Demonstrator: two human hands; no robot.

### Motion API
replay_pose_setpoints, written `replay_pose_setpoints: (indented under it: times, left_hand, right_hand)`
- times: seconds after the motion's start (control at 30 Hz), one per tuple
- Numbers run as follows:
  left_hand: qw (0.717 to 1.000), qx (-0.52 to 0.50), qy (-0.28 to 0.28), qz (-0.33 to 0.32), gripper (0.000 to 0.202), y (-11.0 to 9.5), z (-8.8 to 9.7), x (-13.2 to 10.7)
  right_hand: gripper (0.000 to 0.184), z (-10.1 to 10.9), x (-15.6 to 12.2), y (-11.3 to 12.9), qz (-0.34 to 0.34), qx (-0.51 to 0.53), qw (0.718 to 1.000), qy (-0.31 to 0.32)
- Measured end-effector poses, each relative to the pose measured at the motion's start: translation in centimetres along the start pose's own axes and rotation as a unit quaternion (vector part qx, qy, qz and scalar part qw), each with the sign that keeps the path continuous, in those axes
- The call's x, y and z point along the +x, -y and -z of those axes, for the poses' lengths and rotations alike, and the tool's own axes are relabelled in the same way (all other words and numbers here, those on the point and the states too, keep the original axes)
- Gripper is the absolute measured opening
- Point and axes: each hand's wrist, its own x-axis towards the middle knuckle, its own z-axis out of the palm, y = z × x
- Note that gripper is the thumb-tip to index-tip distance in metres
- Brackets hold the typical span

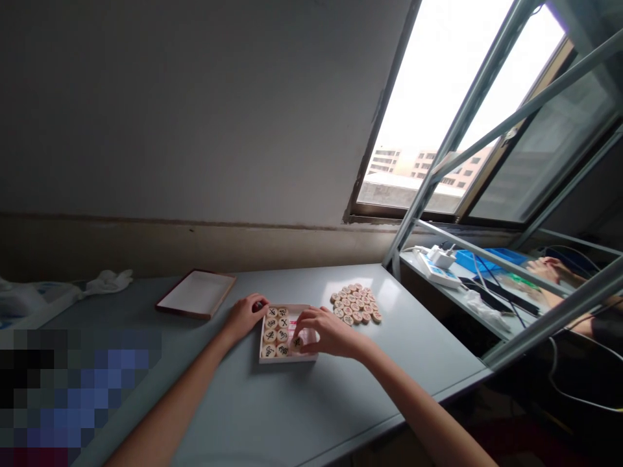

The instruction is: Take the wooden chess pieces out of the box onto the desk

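Note:
A shallow white box (263, 358) sits on the grey table, with round wooden Chinese chess pieces (270, 336) lying in columns in its left part. My left hand (246, 318) is curled at the box's upper left corner, its fingers against the edge; a small dark spot shows by the fingertips, too small to name. Over the right part of the box, my right hand (327, 332) pinches a chess piece (296, 344) at the near row. Its fingers partly cover the red-and-white box bottom. To the right lies a group of loose chess pieces (357, 303), character sides up.
The box lid (197, 294) lies inside up at the back left. A white glove-like item (108, 282) is at the far left. Metal bed-frame bars (428, 188) rise at right. Beyond them, another person's hands (548, 269) are near a blue tray (489, 259).

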Motion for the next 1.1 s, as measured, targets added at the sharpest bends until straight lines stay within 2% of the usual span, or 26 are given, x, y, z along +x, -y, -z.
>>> replay_pose_setpoints:
  times: [0.1,0.17,0.3,0.4,0.53,0.67,0.83,1.1]
  left_hand:
    - [1.000,0.000,-0.001,-0.007,0.025,0.1,-0.1,0.0]
    - [1.000,0.002,-0.001,-0.003,0.024,0.3,-0.2,0.1]
    - [1.000,0.010,0.000,-0.002,0.025,0.6,-0.3,0.2]
    - [1.000,0.019,-0.003,-0.013,0.026,0.7,-0.3,0.2]
    - [1.000,0.023,-0.007,-0.017,0.025,0.7,-0.3,0.2]
    - [1.000,0.021,-0.005,-0.020,0.026,0.6,-0.2,0.2]
    - [1.000,0.019,-0.008,-0.019,0.026,0.4,-0.2,0.1]
    - [1.000,0.013,-0.004,-0.015,0.025,0.5,-0.3,0.1]
  right_hand:
    - [0.024,0.5,-2.4,-1.3,-0.055,-0.003,0.994,-0.096]
    - [0.025,0.6,-4.6,-2.9,-0.120,-0.031,0.982,-0.142]
    - [0.027,0.7,-8.8,-6.0,-0.253,-0.116,0.944,-0.176]
    - [0.028,0.9,-10.8,-7.2,-0.299,-0.147,0.927,-0.170]
    - [0.028,0.9,-12.3,-7.3,-0.320,-0.105,0.931,-0.143]
    - [0.030,0.0,-12.4,-7.1,-0.325,-0.061,0.931,-0.153]
    - [0.019,-1.1,-11.6,-7.6,-0.325,-0.092,0.923,-0.184]
    - [0.024,-1.0,-11.2,-7.6,-0.303,-0.134,0.921,-0.207]
